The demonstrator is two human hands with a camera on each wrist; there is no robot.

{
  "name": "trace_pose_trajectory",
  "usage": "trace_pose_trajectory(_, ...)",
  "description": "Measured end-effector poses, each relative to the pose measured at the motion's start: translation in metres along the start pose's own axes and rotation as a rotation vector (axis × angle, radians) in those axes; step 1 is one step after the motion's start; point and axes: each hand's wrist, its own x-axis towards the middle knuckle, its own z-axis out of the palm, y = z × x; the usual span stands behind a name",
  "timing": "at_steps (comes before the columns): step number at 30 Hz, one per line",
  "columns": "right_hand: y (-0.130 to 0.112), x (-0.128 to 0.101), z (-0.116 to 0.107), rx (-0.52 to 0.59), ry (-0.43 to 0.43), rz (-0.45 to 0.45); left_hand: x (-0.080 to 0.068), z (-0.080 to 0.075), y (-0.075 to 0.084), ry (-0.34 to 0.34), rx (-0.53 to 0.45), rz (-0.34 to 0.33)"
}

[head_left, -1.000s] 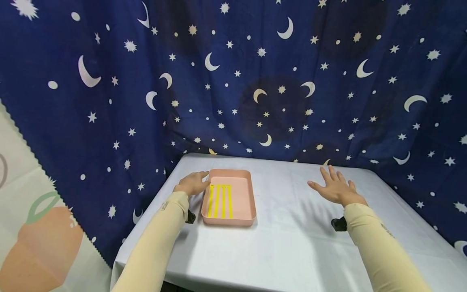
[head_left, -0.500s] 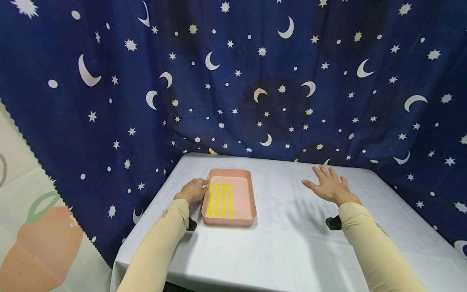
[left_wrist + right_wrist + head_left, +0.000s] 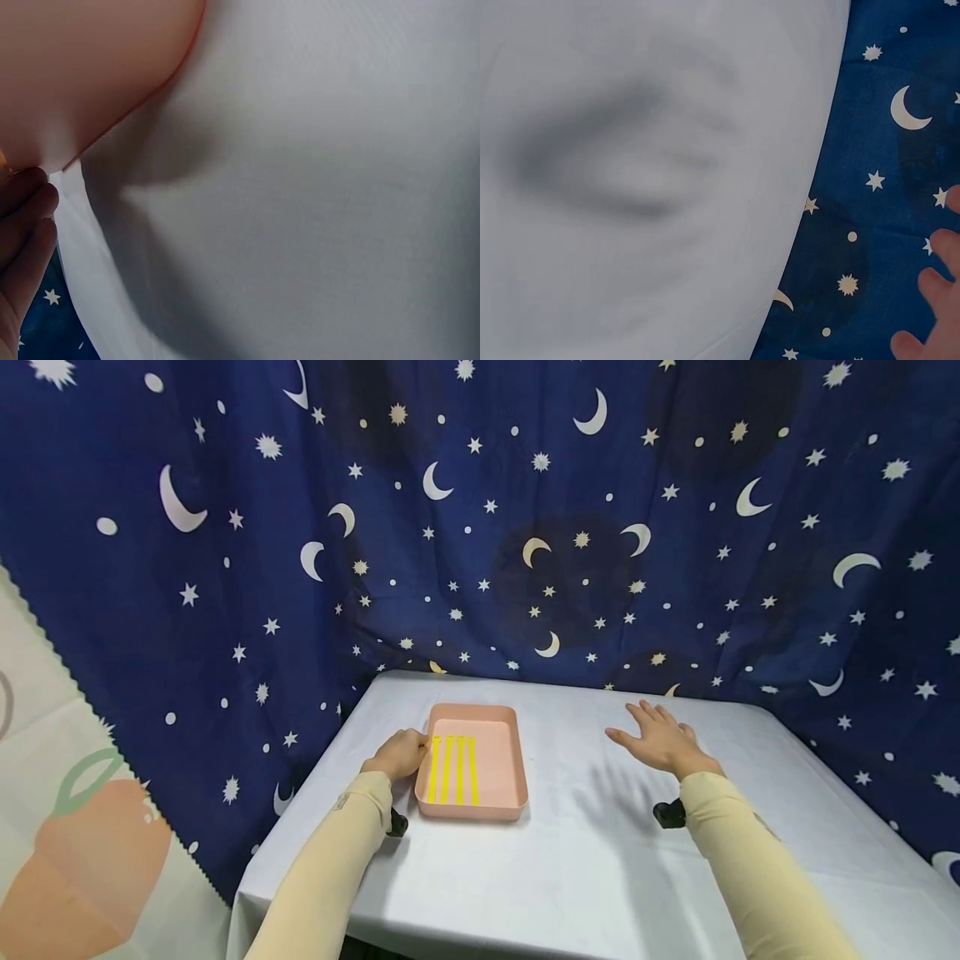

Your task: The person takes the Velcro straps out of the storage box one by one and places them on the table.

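My left hand [image 3: 401,754] holds the left wall of a shallow pink tray [image 3: 500,760], fingers curled at its rim. Close up in the left wrist view, the fingertips meet the edge of the pink tray [image 3: 90,67]; where the thumb lies is hidden. Several thin yellow strips [image 3: 460,770] with small wider tops lie side by side in the tray's left half. Away to the right, my right hand [image 3: 660,740] hovers over the table with its fingers spread, palm down, holding nothing. Its fingertips [image 3: 934,289] show at the edge of the right wrist view.
A white cloth covers the table [image 3: 570,877]. Behind it hangs a dark blue curtain [image 3: 480,552] with moons and stars, meeting the table's back edge. At far left is a pale cloth [image 3: 90,860] with an orange fruit print. Each wrist carries a small black camera [image 3: 670,814].
My left hand has come down to the tray's left rim and its fingers have closed there. My right hand has drifted left, still spread. The tray stays in place.
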Motion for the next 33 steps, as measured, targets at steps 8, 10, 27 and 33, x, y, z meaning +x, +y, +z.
trace_pose_trajectory(8,-0.013,0.007,0.004,0.01,0.002,-0.023,0.005,0.001,0.0,-0.016,-0.037,-0.062)
trace_pose_trajectory(10,-0.015,0.008,0.007,0.007,-0.004,-0.033,0.005,0.002,0.0,-0.015,-0.044,-0.066)
trace_pose_trajectory(27,-0.035,0.016,0.034,0.116,0.013,-0.096,0.003,0.007,-0.001,0.007,-0.093,-0.08)
trace_pose_trajectory(33,-0.043,0.019,0.036,0.143,0.026,-0.125,0.004,0.008,-0.001,0.03,-0.071,-0.055)
